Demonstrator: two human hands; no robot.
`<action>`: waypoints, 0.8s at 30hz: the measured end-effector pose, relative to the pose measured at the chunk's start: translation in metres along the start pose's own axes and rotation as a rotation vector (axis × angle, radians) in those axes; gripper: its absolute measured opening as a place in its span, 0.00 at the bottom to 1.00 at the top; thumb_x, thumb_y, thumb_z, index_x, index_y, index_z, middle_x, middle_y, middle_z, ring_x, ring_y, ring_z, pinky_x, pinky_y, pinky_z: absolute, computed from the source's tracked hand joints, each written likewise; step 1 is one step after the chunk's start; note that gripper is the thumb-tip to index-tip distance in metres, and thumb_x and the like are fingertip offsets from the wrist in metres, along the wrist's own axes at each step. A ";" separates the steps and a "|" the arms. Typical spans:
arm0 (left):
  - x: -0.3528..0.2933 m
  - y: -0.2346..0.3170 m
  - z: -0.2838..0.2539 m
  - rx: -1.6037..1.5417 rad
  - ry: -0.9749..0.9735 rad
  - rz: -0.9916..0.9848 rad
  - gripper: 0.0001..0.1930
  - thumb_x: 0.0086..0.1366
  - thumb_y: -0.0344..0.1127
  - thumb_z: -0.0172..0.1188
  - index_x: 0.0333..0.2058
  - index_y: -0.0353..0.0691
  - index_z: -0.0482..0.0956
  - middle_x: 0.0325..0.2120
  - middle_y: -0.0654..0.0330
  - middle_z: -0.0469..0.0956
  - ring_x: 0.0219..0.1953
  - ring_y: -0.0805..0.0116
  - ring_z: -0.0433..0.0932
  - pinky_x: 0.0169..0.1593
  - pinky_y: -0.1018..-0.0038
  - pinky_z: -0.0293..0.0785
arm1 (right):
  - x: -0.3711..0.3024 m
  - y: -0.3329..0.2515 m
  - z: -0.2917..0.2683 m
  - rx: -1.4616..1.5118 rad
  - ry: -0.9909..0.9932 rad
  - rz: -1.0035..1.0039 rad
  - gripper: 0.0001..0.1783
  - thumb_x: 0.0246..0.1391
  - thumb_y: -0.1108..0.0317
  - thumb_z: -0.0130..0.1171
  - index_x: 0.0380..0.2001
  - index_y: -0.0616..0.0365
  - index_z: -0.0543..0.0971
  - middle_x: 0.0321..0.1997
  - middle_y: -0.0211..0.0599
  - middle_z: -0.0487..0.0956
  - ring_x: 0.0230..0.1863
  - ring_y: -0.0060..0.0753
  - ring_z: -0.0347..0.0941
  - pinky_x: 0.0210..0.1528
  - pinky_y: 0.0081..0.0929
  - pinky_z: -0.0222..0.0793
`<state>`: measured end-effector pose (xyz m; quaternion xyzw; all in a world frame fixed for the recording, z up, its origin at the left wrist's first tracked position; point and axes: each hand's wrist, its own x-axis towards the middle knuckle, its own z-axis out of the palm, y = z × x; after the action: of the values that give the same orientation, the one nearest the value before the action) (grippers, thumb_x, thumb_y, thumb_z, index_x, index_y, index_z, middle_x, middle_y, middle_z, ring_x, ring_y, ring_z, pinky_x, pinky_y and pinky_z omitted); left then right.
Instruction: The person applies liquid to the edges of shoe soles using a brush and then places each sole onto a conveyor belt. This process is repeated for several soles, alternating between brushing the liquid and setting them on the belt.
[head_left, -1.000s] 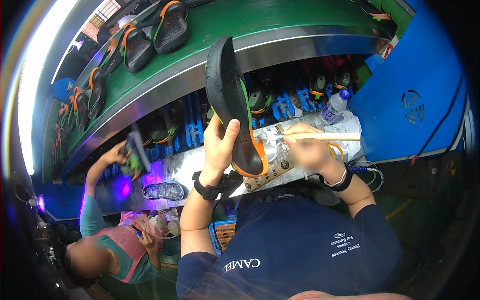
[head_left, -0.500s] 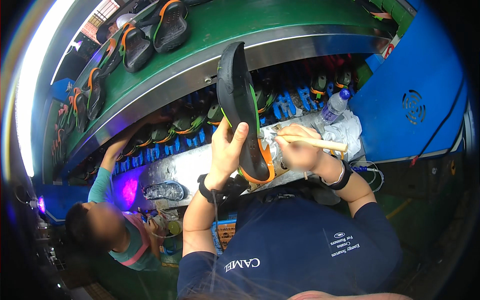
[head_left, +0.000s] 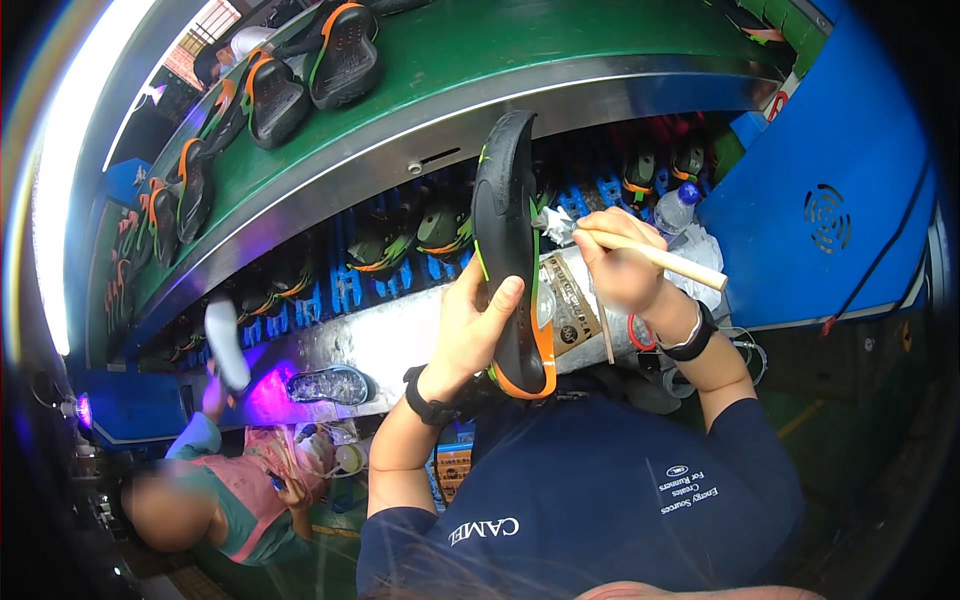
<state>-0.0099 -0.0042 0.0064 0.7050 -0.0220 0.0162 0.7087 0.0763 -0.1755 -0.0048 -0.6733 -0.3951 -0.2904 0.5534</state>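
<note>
My left hand (head_left: 478,330) grips a black shoe sole (head_left: 507,225) with green edging and an orange heel rim, thumb across its inner side. The sole stands on a slant, heel end low near my body and toe end up by the metal edge. My right hand (head_left: 622,262) is closed round the pale wooden handle of a brush (head_left: 690,265). Its whitish, clumped bristles are at the right edge of the sole, near the green edging; whether they touch is hard to tell.
A green conveyor (head_left: 440,110) with a metal rim carries black-and-orange soles (head_left: 275,105). Shoe uppers (head_left: 445,230) on blue holders line the lower level. A water bottle (head_left: 678,205), a sole-shaped black piece (head_left: 330,385) and a blue housing (head_left: 820,170) stand around. A co-worker (head_left: 250,490) works at left.
The sole in my left hand has moved right and slightly down. My brush has moved slightly up. The co-worker's arm has drawn back from the uppers, with a whitish piece now by that hand.
</note>
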 end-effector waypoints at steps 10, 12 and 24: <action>0.000 0.005 0.006 0.022 -0.001 -0.019 0.21 0.59 0.43 0.51 0.44 0.31 0.66 0.36 0.60 0.71 0.37 0.76 0.68 0.42 0.79 0.64 | 0.008 0.002 -0.001 -0.055 0.019 -0.039 0.05 0.37 0.82 0.57 0.22 0.66 0.72 0.20 0.40 0.73 0.16 0.31 0.68 0.16 0.19 0.62; 0.003 0.006 0.008 0.000 0.002 -0.004 0.20 0.59 0.43 0.50 0.43 0.31 0.66 0.36 0.60 0.71 0.37 0.76 0.68 0.41 0.79 0.64 | 0.007 0.002 -0.003 -0.059 0.017 -0.039 0.05 0.37 0.81 0.57 0.22 0.66 0.72 0.20 0.39 0.73 0.16 0.31 0.68 0.16 0.20 0.62; 0.080 0.079 0.047 -0.563 -0.443 -0.427 0.26 0.60 0.48 0.42 0.52 0.36 0.60 0.48 0.52 0.66 0.47 0.60 0.69 0.52 0.66 0.63 | -0.077 -0.027 -0.128 0.003 0.459 0.379 0.07 0.48 0.80 0.48 0.33 0.67 0.69 0.26 0.30 0.69 0.21 0.14 0.59 0.23 0.12 0.57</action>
<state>0.0655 -0.0511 0.0902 0.4587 -0.0308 -0.2898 0.8394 0.0191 -0.3141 -0.0271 -0.6510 -0.1272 -0.3257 0.6737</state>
